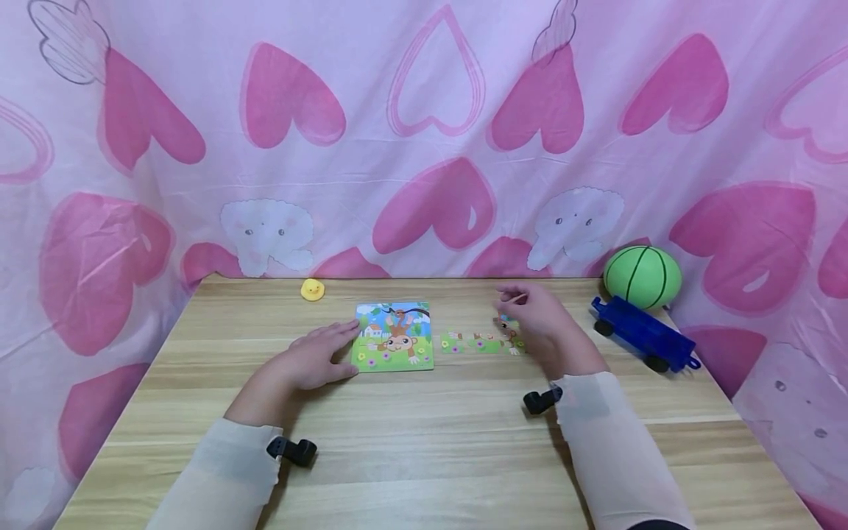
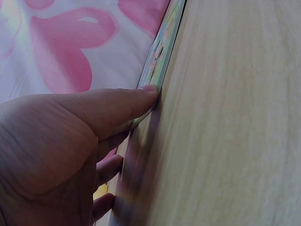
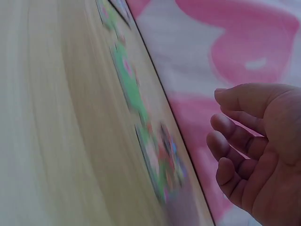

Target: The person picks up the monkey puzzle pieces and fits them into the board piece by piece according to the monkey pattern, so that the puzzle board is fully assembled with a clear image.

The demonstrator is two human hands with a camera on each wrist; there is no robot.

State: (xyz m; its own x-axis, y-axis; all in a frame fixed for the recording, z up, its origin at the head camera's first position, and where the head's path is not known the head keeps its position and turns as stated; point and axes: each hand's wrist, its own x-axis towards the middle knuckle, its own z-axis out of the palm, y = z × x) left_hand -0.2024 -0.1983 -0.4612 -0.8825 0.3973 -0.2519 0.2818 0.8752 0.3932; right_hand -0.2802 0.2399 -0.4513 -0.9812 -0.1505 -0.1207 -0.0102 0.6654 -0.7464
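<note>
Left fingers (image 1: 341, 330), spread from the thumb, brace the picture board (image 1: 397, 350); right fingers (image 3: 222, 124), loosely curled, seemingly empty, near loose pieces (image 1: 489, 345): gentle edge pinch should serve!

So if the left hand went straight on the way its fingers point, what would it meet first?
The monkey picture board: the left hand touches its edge. Fingertip height is hard to judge, so it might instead skim over the top.
</note>
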